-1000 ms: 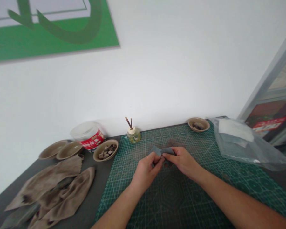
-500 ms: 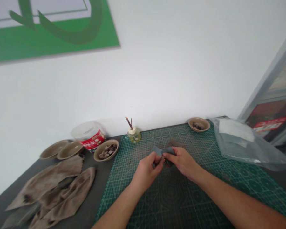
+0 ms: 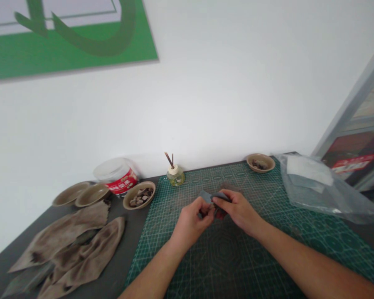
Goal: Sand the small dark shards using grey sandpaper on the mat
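Observation:
Above the middle of the green cutting mat (image 3: 162,232), my two hands meet fingertip to fingertip. My right hand (image 3: 237,209) is closed on a bent grey-blue sheet that looks like sandpaper (image 3: 221,195), its thumb pressed on top. The sheet's lighter flap reaches over toward the left fingers. My left hand (image 3: 195,218) is in a pinch right against it, holding a small pale piece (image 3: 212,205) mostly covered by fingers. Brownish dust lies on the mat behind the hands.
Left of the mat are a bowl of small brown pieces (image 3: 147,202), two other bowls, a red-labelled tub (image 3: 121,182) and stained brown cloths (image 3: 81,253). A reed diffuser (image 3: 175,177) and another bowl (image 3: 261,165) line the wall. A clear plastic bag (image 3: 318,191) lies at right.
My right hand has shifted slightly and tilted its fingers over the grey sandpaper, which now shows less. The left hand keeps its pinch in nearly the same spot.

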{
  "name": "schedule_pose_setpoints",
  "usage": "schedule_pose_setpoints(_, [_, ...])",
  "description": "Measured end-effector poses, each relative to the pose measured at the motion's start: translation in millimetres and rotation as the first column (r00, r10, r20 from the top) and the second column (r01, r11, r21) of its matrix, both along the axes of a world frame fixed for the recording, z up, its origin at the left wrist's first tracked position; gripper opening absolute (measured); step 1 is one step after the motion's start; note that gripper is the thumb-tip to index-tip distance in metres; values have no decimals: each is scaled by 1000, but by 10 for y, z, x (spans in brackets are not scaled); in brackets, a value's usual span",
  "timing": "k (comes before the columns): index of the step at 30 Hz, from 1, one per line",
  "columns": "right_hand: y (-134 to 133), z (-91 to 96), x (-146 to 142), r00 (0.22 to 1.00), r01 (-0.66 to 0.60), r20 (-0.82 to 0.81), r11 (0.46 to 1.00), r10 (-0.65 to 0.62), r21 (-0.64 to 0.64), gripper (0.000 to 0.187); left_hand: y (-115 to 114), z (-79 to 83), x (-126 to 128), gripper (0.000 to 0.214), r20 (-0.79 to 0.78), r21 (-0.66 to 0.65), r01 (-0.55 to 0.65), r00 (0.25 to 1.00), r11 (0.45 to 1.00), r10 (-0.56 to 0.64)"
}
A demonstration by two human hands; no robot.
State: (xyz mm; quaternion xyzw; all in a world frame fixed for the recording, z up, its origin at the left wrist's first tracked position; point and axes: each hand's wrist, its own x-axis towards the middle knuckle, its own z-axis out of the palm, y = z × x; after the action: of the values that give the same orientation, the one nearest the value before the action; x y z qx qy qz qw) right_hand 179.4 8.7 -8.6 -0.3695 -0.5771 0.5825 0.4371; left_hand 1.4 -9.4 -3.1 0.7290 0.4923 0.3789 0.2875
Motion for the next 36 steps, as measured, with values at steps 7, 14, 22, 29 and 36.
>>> schedule_pose_setpoints(7, [-13,29,-1,999,-33,32,999,33,5,29,24,9,-13,9,-66,85,6,998,996,0])
schedule_pose_setpoints(14, [9,-8,6,980,36,188,990,-61,133,24,37,13,-56,9,-43,45,19,999,999,-17])
schedule_pose_setpoints(22, [9,20,23,992,110,51,989,-116,102,21,75,9,-80,12,25,39,1,1000,999,-2])
schedule_pose_setpoints(29, [-58,13,-75,995,-6,-99,999,1,-46,27,40,-3,-40,9,41,0,-12,999,1000,12])
schedule_pose_setpoints(36, [-45,16,-59,986,22,-160,996,-36,-87,27,18,-27,-35,11,79,36,-72,994,997,69])
